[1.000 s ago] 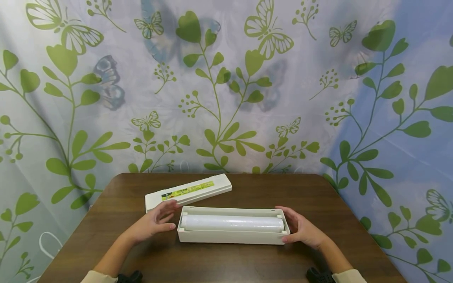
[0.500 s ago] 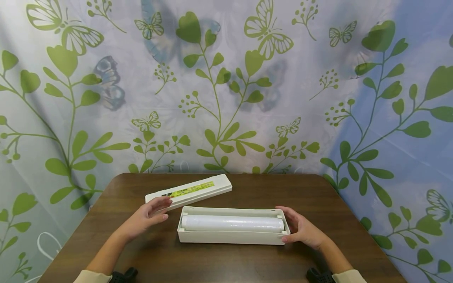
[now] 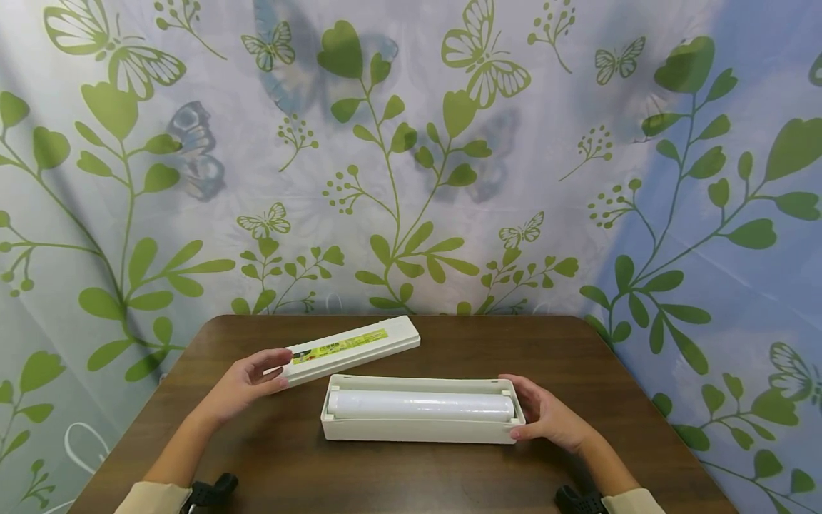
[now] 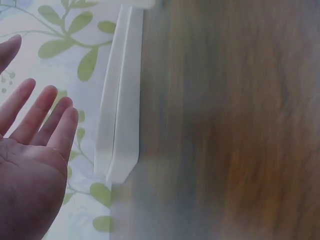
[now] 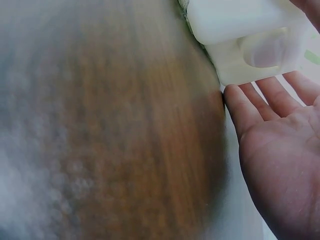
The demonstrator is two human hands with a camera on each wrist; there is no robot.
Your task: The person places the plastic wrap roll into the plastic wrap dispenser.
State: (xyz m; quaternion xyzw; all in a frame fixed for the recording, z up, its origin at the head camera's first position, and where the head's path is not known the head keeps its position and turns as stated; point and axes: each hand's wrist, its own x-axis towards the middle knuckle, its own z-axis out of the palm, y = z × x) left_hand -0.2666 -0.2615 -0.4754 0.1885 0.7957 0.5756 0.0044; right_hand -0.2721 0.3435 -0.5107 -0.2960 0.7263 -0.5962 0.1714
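Note:
A long white cling film box [image 3: 417,431] lies uncovered, a roll of clear film [image 3: 420,405] inside it. My right hand [image 3: 552,417] grips its right end, thumb at the front and fingers toward the back. The right wrist view shows those fingertips against the end of the box [image 5: 245,22]. Behind and to the left rests the white lid [image 3: 398,332], slanted, with a yellow-green label on top. Beside the lid's left end is my left hand [image 3: 237,389], fingers loosely bent. In the left wrist view that hand [image 4: 32,165] appears apart from the lid [image 4: 125,90], holding nothing.
The brown wooden table [image 3: 449,482] has its far edge just behind the lid. A curtain [image 3: 411,178] with green leaves and butterflies hangs beyond it. A white cord [image 3: 72,450] loops at the left.
My left hand has moved left and slightly back, away from the box to the lid's left end. The right hand, box and lid stay put.

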